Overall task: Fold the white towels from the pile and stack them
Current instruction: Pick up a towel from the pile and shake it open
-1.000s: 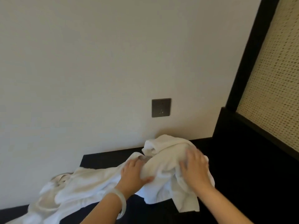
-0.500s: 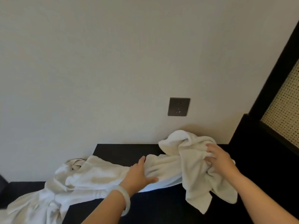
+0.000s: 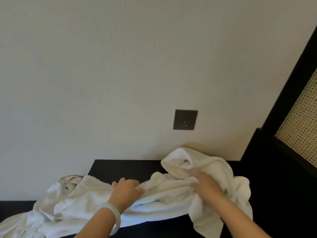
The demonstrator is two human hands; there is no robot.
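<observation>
Hands are gripping a crumpled white towel (image 3: 163, 201) on a dark tabletop (image 3: 120, 166), lower frame.
At centre the left hand (image 3: 127, 189) is pinching its middle; the right hand (image 3: 208, 186) is seemingly bunching it. Soft, limp, light: likely handling best by corners.

One wide-angle camera, worn on the person's head, looks forward and a little downward, facing a pale wall (image 3: 103, 66) that fills most of the frame. The left hand (image 3: 127, 190), right hand (image 3: 206, 187) and white towels (image 3: 171, 203) sit close below, along the bottom edge, on a dark surface (image 3: 123, 167).
</observation>
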